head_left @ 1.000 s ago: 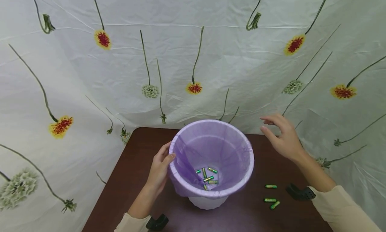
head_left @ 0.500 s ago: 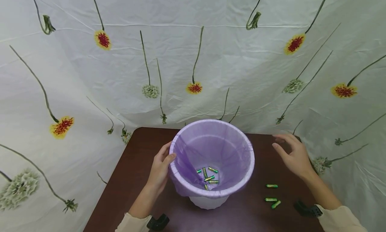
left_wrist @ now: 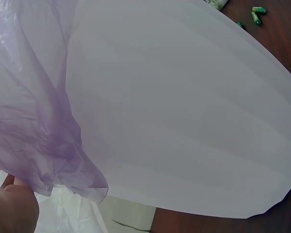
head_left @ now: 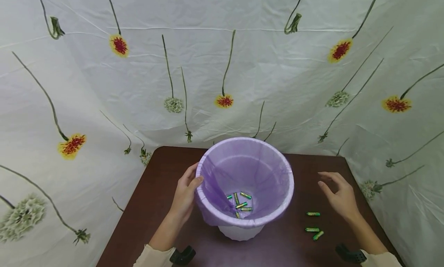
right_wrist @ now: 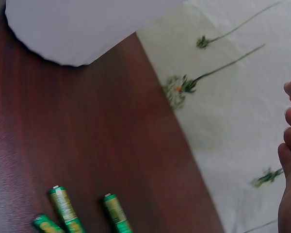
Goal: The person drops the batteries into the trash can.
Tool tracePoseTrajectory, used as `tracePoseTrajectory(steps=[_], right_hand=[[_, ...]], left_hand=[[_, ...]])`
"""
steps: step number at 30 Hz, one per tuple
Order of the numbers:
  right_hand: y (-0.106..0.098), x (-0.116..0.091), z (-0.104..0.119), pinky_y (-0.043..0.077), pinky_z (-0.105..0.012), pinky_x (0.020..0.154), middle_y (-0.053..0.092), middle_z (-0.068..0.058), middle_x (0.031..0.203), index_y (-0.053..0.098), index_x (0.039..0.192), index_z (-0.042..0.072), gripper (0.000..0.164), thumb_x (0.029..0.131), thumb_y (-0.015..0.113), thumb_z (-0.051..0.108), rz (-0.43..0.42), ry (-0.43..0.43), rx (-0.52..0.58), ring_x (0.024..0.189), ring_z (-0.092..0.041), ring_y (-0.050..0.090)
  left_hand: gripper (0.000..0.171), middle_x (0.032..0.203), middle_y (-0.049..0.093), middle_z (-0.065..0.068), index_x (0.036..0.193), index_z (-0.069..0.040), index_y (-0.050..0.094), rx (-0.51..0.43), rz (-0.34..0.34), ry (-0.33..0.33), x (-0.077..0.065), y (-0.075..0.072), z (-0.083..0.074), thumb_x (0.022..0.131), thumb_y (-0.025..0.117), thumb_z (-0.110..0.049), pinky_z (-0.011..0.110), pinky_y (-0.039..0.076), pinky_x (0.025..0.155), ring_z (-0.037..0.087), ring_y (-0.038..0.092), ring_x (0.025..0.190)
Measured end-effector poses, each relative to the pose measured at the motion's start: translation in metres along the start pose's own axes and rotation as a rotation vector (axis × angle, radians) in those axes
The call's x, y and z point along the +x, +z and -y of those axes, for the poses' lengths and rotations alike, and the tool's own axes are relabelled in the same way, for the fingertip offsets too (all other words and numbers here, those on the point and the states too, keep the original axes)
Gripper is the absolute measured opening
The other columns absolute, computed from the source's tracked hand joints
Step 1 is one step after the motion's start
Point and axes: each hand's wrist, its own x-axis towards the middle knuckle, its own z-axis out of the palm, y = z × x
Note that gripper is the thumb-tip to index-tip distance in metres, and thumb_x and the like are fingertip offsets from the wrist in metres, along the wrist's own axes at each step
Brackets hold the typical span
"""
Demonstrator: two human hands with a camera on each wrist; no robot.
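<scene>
A white trash can (head_left: pixel 241 233) lined with a purple plastic bag (head_left: pixel 267 174) stands on the dark table. My left hand (head_left: pixel 185 190) grips its rim at the left, thumb over the lip and fingers outside; in the left wrist view the bag (left_wrist: pixel 39 121) hangs beside the fingers. Several green batteries (head_left: pixel 241 205) lie at the bottom of the can. My right hand (head_left: pixel 340 193) hovers to the right of the can with loosely bent fingers, holding nothing. Below and left of it, three green batteries lie on the table, one (head_left: pixel 313 214) apart from the other two (head_left: pixel 312 229).
The dark wooden table (head_left: pixel 138 213) ends at a back edge just behind the can. A white cloth (head_left: pixel 208 66) printed with flowers hangs behind and along both sides. Black wrist bands (head_left: pixel 182 255) sit on both forearms.
My right hand has come down and to the right, then back nearer the loose batteries, its fingers still empty. My left hand stays on the rim, and the batteries lie as before.
</scene>
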Motion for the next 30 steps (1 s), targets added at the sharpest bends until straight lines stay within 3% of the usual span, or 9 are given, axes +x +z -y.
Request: tracePoseTrajectory(steps=[6,13,20,22,25,27,30], right_hand=[[0.015,-0.024,-0.02,0.038,-0.028,0.085,0.066,-0.011,0.106,0.071,0.12,0.001,0.031,0.09,0.074,-0.004,0.0,0.063,0.006,0.102,-0.011,0.051],[0.027,-0.048,-0.043,0.039,-0.041,0.09,0.067,-0.013,0.108,0.071,0.121,0.001,0.029,0.092,0.074,-0.001,0.012,0.172,-0.02,0.107,-0.013,0.054],[0.037,-0.067,-0.061,0.04,-0.033,0.086,0.069,-0.014,0.106,0.072,0.121,0.003,0.027,0.094,0.074,0.004,0.029,0.296,-0.034,0.101,0.002,0.052],[0.04,-0.071,-0.066,0.041,-0.033,0.085,0.071,-0.014,0.105,0.072,0.12,0.002,0.026,0.094,0.074,0.004,0.029,0.315,-0.049,0.1,-0.004,0.056],[0.043,-0.078,-0.074,0.044,-0.038,0.086,0.073,-0.016,0.106,0.071,0.12,0.001,0.026,0.095,0.073,0.005,0.046,0.346,-0.068,0.103,-0.023,0.063],[0.044,-0.083,-0.08,0.046,-0.046,0.088,0.073,-0.019,0.109,0.07,0.122,-0.001,0.028,0.096,0.072,0.007,0.085,0.384,-0.06,0.107,-0.037,0.063],[0.046,-0.092,-0.088,0.046,-0.058,0.092,0.069,-0.022,0.119,0.065,0.13,-0.001,0.034,0.099,0.069,0.013,0.183,0.459,-0.044,0.114,-0.045,0.06]], left_hand=[[0.048,0.139,0.056,0.021,0.146,-0.002,0.052,0.0,-0.003,-0.003,0.0,0.0,0.0,0.098,0.056,-0.004,0.033,0.054,0.089,0.026,0.062,0.111],[0.049,0.14,0.056,0.021,0.146,-0.002,0.052,-0.007,0.001,-0.003,-0.001,0.001,-0.001,0.097,0.056,-0.004,0.033,0.054,0.09,0.026,0.062,0.112],[0.049,0.138,0.057,0.021,0.146,-0.001,0.052,-0.005,-0.002,0.002,-0.001,0.001,-0.001,0.097,0.056,-0.004,0.033,0.054,0.089,0.026,0.062,0.111],[0.048,0.138,0.057,0.021,0.146,-0.001,0.052,-0.005,-0.004,0.004,-0.001,0.001,0.0,0.098,0.056,-0.004,0.033,0.054,0.089,0.026,0.062,0.11],[0.048,0.138,0.057,0.021,0.146,-0.001,0.052,-0.003,-0.003,0.005,0.0,0.001,0.0,0.098,0.056,-0.004,0.032,0.055,0.089,0.026,0.062,0.11],[0.048,0.138,0.057,0.021,0.146,-0.001,0.052,-0.004,-0.003,0.008,0.0,0.001,0.0,0.098,0.056,-0.004,0.032,0.055,0.088,0.026,0.062,0.11],[0.048,0.138,0.057,0.022,0.145,-0.001,0.052,-0.004,0.002,0.014,0.0,0.001,0.0,0.097,0.056,-0.004,0.032,0.054,0.089,0.026,0.062,0.11]])
